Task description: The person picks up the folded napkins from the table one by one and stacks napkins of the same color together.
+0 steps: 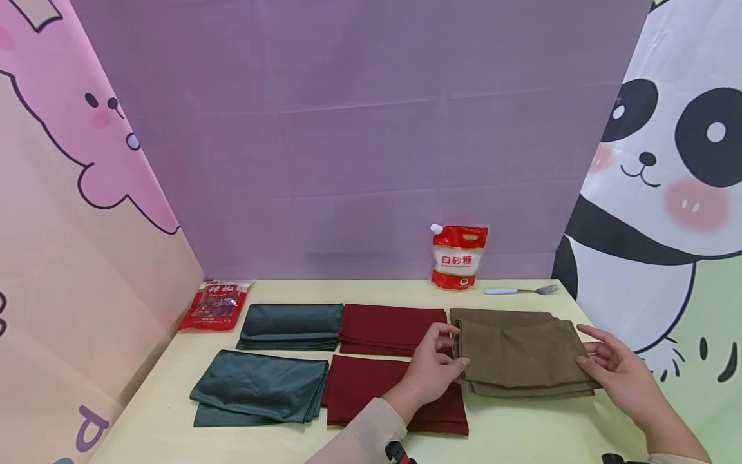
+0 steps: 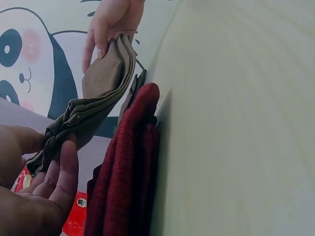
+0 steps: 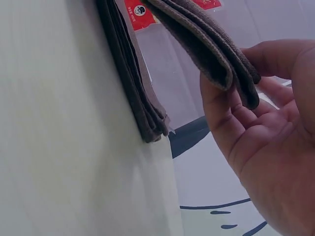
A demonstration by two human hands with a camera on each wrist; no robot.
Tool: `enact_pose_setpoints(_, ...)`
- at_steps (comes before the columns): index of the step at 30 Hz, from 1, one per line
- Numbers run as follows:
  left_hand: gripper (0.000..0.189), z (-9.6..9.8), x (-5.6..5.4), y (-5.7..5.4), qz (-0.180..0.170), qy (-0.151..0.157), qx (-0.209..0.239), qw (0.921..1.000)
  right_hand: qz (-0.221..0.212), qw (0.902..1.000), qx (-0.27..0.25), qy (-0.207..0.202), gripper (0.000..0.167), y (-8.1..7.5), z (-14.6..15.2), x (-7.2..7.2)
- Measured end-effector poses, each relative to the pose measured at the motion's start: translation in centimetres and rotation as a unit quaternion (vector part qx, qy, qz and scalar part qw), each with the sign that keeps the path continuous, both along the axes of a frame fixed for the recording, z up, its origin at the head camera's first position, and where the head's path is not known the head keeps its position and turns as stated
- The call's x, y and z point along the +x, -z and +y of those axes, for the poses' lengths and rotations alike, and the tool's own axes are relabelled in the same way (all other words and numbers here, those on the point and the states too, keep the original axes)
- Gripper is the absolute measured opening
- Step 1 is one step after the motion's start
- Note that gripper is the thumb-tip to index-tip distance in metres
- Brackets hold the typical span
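Note:
A folded brown cloth [image 1: 522,354] is held up off the table between both hands. My left hand [image 1: 431,367] pinches its left end, thumb on one side and fingers on the other, as the left wrist view shows. At the opposite end my right hand [image 1: 620,374] grips the layered edge between thumb and fingers [image 3: 216,108]. Behind and beneath it lies another folded brown cloth [image 3: 133,73], partly covered in the head view. Under my left forearm sits a folded dark red cloth [image 1: 371,386], partly hidden by the hand and sleeve.
Another red cloth [image 1: 388,325] lies farther back. Two dark green folded cloths [image 1: 290,325] are on the left, with a red packet [image 1: 214,306] behind them. A red and white sugar pouch [image 1: 460,258] and a fork [image 1: 518,290] stand and lie along the back edge.

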State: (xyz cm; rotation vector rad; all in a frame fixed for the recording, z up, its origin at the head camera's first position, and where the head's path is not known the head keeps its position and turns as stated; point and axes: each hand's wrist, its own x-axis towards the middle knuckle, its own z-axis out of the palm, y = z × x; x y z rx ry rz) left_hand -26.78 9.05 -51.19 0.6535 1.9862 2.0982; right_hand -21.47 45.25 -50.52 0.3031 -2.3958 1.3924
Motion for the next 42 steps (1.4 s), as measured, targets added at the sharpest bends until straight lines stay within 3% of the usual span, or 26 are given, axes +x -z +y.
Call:
enact_pose_setpoints(10,0.038,0.0,-0.2,-0.6,0.021,-0.027,-0.038,0.9987,-0.023,0.998,0.028,0.051,0.031,-0.6,-0.5,-0.2)
enact_pose_setpoints(17,0.048,0.0,-0.6,-0.7,0.034,-0.034,-0.065,0.9967,-0.04,0.9958,0.058,0.058,0.036,-1.4,-0.9,-0.6)
enact_pose_setpoints(25,0.061,-0.2,-1.1,-0.5,0.037,-0.025,-0.085,0.9954,-0.029,0.9979,0.054,0.02,0.052,-1.3,-0.6,-1.2)
enact_pose_setpoints(31,0.06,0.1,-1.8,0.0,0.019,-0.047,-0.06,0.9969,-0.044,0.9959,0.079,-0.001,0.062,-1.4,-0.7,-1.4)
enact_pose_setpoints(37,0.053,0.4,-2.3,0.1,0.009,-0.077,-0.045,0.996,-0.032,0.997,0.071,0.004,0.062,-1.4,-1.0,-2.0)
enact_pose_setpoints(42,0.052,0.7,-2.3,-0.1,-0.011,-0.081,-0.036,0.996,-0.022,0.9987,0.046,-0.002,0.062,-1.2,-1.6,-2.6)
